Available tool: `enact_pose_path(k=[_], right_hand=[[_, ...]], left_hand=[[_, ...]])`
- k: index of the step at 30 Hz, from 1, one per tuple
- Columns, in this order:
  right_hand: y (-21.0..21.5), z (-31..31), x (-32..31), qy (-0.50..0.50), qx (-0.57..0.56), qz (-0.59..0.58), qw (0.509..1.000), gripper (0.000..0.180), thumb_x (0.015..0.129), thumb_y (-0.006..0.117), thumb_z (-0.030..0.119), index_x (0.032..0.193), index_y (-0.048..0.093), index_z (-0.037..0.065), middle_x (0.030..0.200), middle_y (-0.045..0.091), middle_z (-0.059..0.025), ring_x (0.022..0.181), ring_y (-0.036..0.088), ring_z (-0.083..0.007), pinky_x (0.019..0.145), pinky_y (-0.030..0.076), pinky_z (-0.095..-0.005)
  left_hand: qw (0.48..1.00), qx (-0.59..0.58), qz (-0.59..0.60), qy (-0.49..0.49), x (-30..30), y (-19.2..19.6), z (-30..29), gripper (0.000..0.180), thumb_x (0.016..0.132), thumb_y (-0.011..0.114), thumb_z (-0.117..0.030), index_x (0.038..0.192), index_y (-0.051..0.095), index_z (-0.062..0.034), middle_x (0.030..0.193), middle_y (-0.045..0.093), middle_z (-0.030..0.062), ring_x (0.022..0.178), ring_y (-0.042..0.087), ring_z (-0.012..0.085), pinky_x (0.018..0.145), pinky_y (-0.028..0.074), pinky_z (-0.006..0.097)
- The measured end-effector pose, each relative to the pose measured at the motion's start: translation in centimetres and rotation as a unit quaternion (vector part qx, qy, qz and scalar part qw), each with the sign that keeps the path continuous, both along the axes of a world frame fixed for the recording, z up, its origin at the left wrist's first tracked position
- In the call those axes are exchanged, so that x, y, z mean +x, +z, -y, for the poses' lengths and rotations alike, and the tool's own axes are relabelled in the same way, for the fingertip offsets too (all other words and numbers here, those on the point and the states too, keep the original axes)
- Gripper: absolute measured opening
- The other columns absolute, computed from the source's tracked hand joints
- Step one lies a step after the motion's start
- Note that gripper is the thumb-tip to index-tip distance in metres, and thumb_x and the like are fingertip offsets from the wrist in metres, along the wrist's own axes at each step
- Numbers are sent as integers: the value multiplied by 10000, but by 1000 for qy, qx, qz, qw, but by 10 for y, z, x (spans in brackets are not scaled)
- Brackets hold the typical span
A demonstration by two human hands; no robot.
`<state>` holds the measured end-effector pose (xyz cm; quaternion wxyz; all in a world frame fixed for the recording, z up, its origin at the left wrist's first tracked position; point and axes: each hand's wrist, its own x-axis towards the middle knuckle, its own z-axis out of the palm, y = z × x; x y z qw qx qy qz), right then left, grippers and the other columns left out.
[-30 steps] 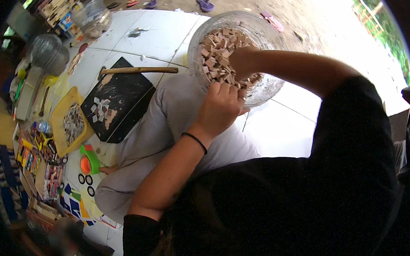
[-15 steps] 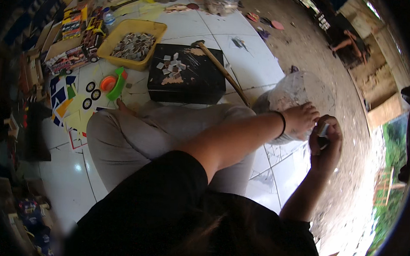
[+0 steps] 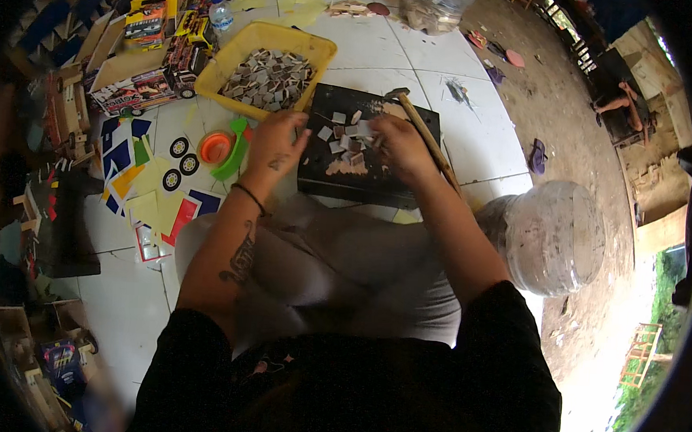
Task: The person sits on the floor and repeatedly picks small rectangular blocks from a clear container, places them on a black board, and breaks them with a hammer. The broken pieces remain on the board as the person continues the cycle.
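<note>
My right hand (image 3: 404, 148) is over the black box (image 3: 363, 188), its fingertips closed on what looks like a small flat grey-white square piece (image 3: 365, 128). Several similar square pieces (image 3: 339, 140) lie loosely piled on the box top beside it. My left hand (image 3: 275, 150), thumb and fingers apart, hovers between the box and the yellow plastic basin (image 3: 324, 50), with nothing visible in it. Many more square pieces (image 3: 269, 81) fill the basin. A wooden-handled hammer (image 3: 430, 139) lies across the right side of the box, close to my right hand.
Left of the box are a green and orange plastic object (image 3: 222, 148), black toy wheels (image 3: 179, 147) and coloured sheets (image 3: 119, 162). Toy trucks (image 3: 142, 85) stand at far left. A large clear plastic container (image 3: 555, 237) is at right. Another person (image 3: 626, 106) sits in the background.
Both hands have left the clear plastic container at the right. My right hand has come to the pieces on the black box; my left has swung leftward beside the basin. The view has shifted.
</note>
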<state>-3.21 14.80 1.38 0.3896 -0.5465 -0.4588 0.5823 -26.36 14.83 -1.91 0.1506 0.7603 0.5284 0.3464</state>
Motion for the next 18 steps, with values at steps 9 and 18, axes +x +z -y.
enact_pose_path(k=[9,18], right_hand=[[-31,-51,-54,165,283,532,781,254,777,643,226,936,663,29,1059,582,-158,926,606,-338,830,494,-410],[10,-63,-23,211,242,440,838,358,894,540,377,1037,655,70,1032,643,-146,935,625,-336,831,488,-403]], left_hand=[[997,-55,54,8,3,-49,-25,316,772,710,-219,1019,637,-36,957,603,130,950,565,299,835,465,388],[999,31,32,5,18,-49,-18,303,732,727,-188,1001,676,-58,973,549,140,958,531,323,839,444,414]])
